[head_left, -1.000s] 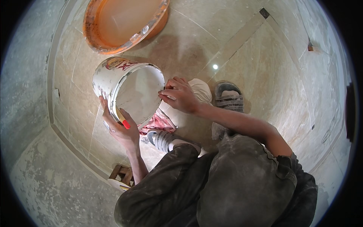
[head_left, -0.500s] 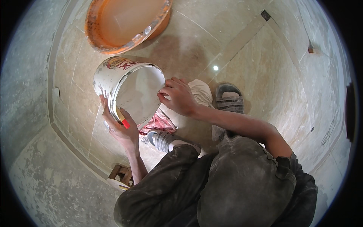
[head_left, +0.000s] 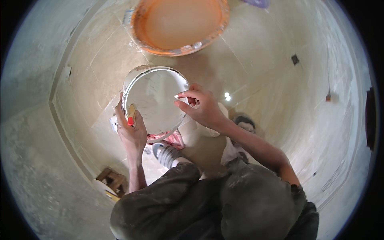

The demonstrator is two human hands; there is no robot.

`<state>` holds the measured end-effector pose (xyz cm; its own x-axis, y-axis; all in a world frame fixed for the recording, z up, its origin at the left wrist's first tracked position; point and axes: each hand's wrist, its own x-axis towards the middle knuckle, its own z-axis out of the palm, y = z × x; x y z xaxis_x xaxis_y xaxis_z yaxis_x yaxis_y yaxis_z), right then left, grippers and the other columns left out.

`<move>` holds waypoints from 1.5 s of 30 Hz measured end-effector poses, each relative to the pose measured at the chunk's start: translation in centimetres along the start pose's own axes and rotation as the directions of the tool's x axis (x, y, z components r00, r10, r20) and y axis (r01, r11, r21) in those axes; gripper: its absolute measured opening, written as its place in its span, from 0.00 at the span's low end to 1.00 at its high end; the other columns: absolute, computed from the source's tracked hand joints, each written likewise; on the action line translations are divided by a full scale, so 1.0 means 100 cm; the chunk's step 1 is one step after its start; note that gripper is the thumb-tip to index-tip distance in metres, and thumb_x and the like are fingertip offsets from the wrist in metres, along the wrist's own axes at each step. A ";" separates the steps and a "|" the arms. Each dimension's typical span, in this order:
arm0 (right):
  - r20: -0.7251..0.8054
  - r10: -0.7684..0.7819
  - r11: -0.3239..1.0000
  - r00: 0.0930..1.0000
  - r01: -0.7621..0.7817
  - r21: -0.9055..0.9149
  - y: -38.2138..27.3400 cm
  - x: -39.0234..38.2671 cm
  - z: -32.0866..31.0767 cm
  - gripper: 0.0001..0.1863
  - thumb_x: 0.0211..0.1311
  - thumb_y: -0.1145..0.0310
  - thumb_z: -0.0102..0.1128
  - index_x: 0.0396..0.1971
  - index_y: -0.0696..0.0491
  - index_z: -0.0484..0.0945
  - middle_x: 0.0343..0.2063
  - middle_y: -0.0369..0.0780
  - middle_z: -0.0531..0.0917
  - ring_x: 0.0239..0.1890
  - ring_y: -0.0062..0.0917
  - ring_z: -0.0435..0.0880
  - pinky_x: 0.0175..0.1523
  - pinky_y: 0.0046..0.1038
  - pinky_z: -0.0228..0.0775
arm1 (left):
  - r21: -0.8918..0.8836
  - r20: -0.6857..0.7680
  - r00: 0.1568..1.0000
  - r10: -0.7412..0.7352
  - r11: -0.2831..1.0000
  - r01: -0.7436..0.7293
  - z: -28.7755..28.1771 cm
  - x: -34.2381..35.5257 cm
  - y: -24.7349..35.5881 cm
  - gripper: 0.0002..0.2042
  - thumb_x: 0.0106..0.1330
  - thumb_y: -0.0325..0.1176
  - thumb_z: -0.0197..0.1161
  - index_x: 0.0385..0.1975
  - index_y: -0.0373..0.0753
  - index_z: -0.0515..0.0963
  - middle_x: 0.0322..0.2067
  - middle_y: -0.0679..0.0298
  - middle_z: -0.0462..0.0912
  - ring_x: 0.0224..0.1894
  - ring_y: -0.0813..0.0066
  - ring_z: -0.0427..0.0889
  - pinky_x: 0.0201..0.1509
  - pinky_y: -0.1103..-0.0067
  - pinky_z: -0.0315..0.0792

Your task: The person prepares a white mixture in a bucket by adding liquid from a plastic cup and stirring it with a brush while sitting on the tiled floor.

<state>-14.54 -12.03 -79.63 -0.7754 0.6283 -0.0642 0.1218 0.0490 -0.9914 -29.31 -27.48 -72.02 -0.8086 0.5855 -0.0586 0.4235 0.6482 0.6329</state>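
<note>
A white plastic bucket (head_left: 157, 108) is tipped so that its mouth faces me; pale, whitish residue coats the inside. My left hand (head_left: 132, 132) is closed on the bucket's left rim, its thumb on the inner side. A short tan tool handle with a red end (head_left: 131, 114) is pinned in that same hand; the rest of the tool is hidden. Over the opposite rim is my right hand (head_left: 202, 106), thumb and forefinger apart, with a white smear on the forefinger tip. Nothing shows between its fingers.
An orange tub (head_left: 180, 50) of cloudy liquid stands on the tiled floor beyond the bucket. Red-and-white crumpled material (head_left: 172, 140) lies beneath the bucket, near my sandalled foot (head_left: 166, 154). A small wooden piece (head_left: 112, 180) rests by the left wall.
The bucket has turned so its mouth faces up toward me more squarely. My right hand's forefinger and thumb have spread apart at the rim. The view has shifted.
</note>
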 end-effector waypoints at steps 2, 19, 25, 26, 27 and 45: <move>0.110 -0.043 0.998 0.993 0.049 -0.044 -0.024 0.013 -0.020 0.12 0.58 0.65 0.68 0.36 0.59 0.84 0.25 0.39 0.78 0.26 0.24 0.76 0.34 0.27 0.69 | 0.000 -0.048 0.997 0.053 0.999 -0.053 -0.004 -0.001 0.004 0.27 0.64 0.18 0.53 0.66 0.33 0.61 0.63 0.45 0.70 0.64 0.48 0.71 0.64 0.64 0.69; 0.884 0.056 0.752 0.463 0.563 -0.342 -0.101 0.104 0.014 0.19 0.59 0.64 0.66 0.45 0.62 0.79 0.38 0.46 0.84 0.40 0.37 0.85 0.47 0.36 0.75 | 0.087 -0.071 0.994 0.082 0.993 -0.075 -0.010 -0.009 -0.004 0.37 0.52 0.19 0.61 0.67 0.40 0.59 0.67 0.59 0.67 0.52 0.48 0.80 0.47 0.62 0.80; 0.816 -0.189 0.714 0.546 0.647 -0.267 -0.066 0.101 0.036 0.19 0.59 0.64 0.65 0.45 0.61 0.78 0.39 0.46 0.84 0.41 0.43 0.84 0.49 0.39 0.75 | 0.004 -0.171 0.985 -0.002 1.000 0.003 -0.016 -0.010 -0.011 0.27 0.64 0.22 0.56 0.65 0.43 0.62 0.40 0.41 0.83 0.41 0.40 0.83 0.39 0.60 0.77; 0.813 -0.264 0.720 0.520 0.667 -0.192 -0.073 0.099 0.042 0.17 0.60 0.64 0.66 0.42 0.61 0.78 0.38 0.45 0.84 0.38 0.40 0.84 0.46 0.37 0.76 | 0.021 -0.197 0.980 -0.012 1.000 0.016 -0.025 -0.012 -0.019 0.29 0.63 0.22 0.56 0.66 0.44 0.61 0.38 0.41 0.83 0.39 0.41 0.83 0.38 0.58 0.77; 0.798 -0.312 0.720 0.516 0.676 -0.156 -0.071 0.099 0.035 0.16 0.60 0.64 0.66 0.39 0.60 0.78 0.36 0.43 0.84 0.35 0.37 0.85 0.43 0.35 0.77 | 0.010 -0.202 0.979 -0.010 1.000 0.012 -0.020 -0.006 -0.026 0.31 0.62 0.21 0.57 0.66 0.45 0.60 0.35 0.40 0.83 0.36 0.41 0.83 0.37 0.56 0.78; 0.467 0.104 0.891 0.878 0.127 -0.437 0.109 0.012 0.004 0.20 0.55 0.66 0.69 0.41 0.55 0.68 0.35 0.43 0.82 0.42 0.35 0.83 0.47 0.36 0.73 | -0.071 -0.160 0.975 -0.155 0.987 0.145 -0.017 0.009 -0.063 0.25 0.67 0.28 0.56 0.63 0.35 0.61 0.37 0.47 0.85 0.39 0.54 0.86 0.41 0.69 0.76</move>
<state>-14.38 -11.10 -90.54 -0.9576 0.1937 -0.2134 0.2810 0.4624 -0.8410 -33.37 -31.85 -74.73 -0.9193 0.3922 -0.0312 0.2715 0.6898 0.6712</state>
